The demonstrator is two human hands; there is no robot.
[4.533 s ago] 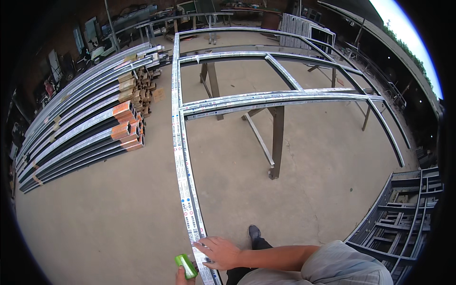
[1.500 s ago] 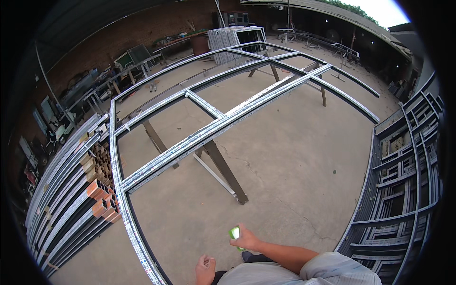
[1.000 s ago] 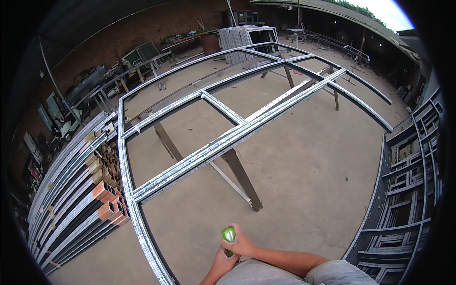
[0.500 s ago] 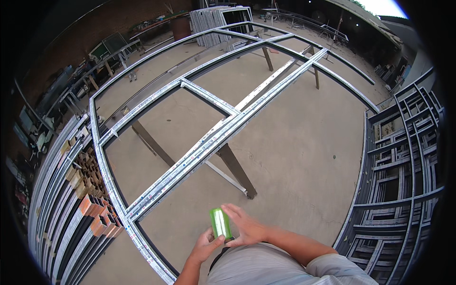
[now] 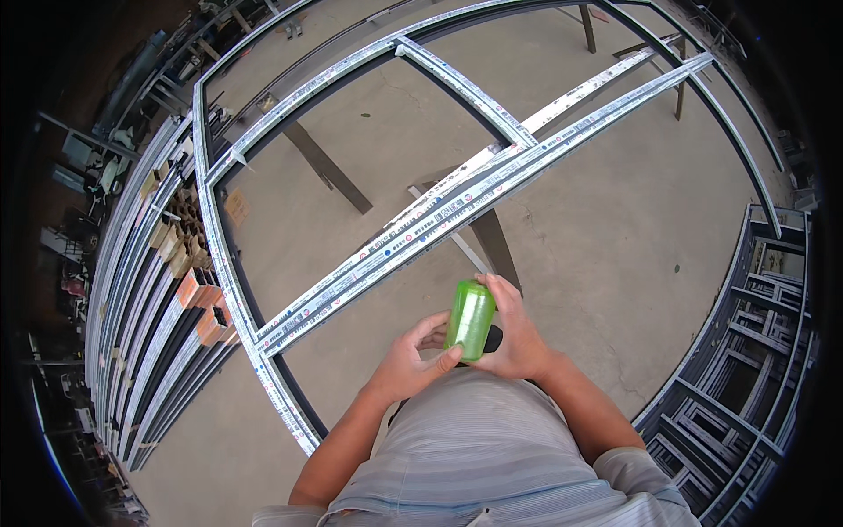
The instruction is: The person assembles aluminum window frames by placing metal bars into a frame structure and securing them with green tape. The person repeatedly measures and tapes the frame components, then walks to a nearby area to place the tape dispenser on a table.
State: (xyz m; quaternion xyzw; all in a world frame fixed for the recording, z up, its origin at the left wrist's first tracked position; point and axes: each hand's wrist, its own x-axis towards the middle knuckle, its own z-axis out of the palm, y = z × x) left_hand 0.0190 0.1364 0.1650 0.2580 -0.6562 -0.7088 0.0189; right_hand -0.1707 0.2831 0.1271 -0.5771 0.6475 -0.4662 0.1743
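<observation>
Close in front of my body, both hands hold a shiny green, roughly cylindrical thing (image 5: 471, 321) with rounded edges; its exact kind is not clear. My left hand (image 5: 409, 358) grips its left side, with the thumb at its lower end and the fingers curled behind. Around the upper right edge bend the fingers of my right hand (image 5: 518, 338), whose palm lies along the right side. Something small and dark shows between the green thing and my right palm. Just beyond my hands runs a long bar of a large metal frame (image 5: 413, 237), wrapped in printed white film.
Dark support legs (image 5: 496, 250) stand under the frame. At left lie stacked long profiles (image 5: 145, 351) and box-section ends, some orange (image 5: 198, 288). Finished-looking lattice frames (image 5: 746, 351) are stacked at right. Concrete floor (image 5: 606, 255) shows between them.
My view has tipped downward, so the frame and my hands sit differently in the picture. The green thing stays in both hands, now tilted the other way.
</observation>
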